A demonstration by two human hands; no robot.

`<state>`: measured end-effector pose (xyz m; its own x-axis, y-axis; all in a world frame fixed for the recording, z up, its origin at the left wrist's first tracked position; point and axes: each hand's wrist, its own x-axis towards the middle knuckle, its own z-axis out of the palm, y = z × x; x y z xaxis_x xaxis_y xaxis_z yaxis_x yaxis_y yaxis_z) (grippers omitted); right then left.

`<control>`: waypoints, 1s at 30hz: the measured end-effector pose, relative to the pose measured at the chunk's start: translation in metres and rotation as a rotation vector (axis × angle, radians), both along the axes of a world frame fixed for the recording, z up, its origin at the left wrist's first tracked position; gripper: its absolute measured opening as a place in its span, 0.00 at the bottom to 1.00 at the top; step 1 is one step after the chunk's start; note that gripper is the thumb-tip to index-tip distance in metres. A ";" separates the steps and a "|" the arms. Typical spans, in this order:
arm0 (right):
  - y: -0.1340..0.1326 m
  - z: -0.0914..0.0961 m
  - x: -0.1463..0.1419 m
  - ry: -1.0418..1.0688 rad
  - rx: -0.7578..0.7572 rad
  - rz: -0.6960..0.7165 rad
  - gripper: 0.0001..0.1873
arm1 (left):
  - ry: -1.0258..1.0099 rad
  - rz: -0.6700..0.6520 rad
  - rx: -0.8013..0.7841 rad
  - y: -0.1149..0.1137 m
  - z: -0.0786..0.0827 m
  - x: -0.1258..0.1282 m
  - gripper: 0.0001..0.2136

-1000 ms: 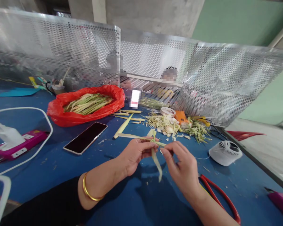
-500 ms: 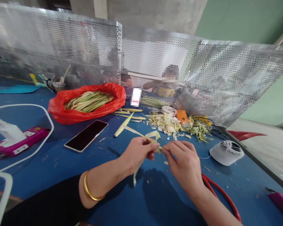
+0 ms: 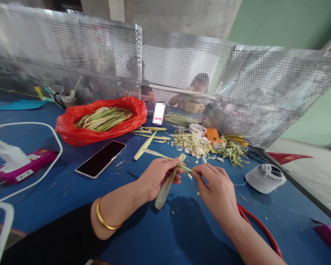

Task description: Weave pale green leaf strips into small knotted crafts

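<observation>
My left hand (image 3: 157, 177) is closed around a pale green lemongrass stalk (image 3: 154, 153) that runs back and to the left from my fingers. A loose outer leaf (image 3: 165, 188) hangs from that hand down toward the blue table (image 3: 71, 195). My right hand (image 3: 215, 187) pinches the stalk's near end just right of the left hand. Both hands are held a little above the table. A gold bangle (image 3: 105, 221) circles my left wrist.
A red bag of stalks (image 3: 99, 120) lies at the back left, a phone (image 3: 100, 159) in front of it. Trimmings (image 3: 206, 145) are heaped by the perforated metal screen (image 3: 182, 73). A white fan (image 3: 265, 177), red-handled shears (image 3: 260, 230) and a pink box (image 3: 22, 165) lie around.
The peeled leaf has swung from hanging between my hands to hanging under my left hand. My right hand has stayed pinched at the stalk's end.
</observation>
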<state>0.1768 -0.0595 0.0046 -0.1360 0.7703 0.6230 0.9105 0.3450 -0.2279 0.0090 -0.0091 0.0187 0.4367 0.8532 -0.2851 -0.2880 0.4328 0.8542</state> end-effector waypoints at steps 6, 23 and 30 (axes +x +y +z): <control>0.000 -0.001 -0.005 0.063 -0.027 -0.006 0.03 | 0.036 -0.051 0.027 0.001 -0.003 -0.001 0.10; 0.000 -0.001 -0.002 0.002 -0.019 0.082 0.11 | -0.068 -0.083 -0.227 0.004 -0.004 0.001 0.03; 0.000 -0.001 0.002 -0.010 -0.016 0.062 0.11 | -0.043 -0.058 -0.219 0.006 -0.011 0.000 0.03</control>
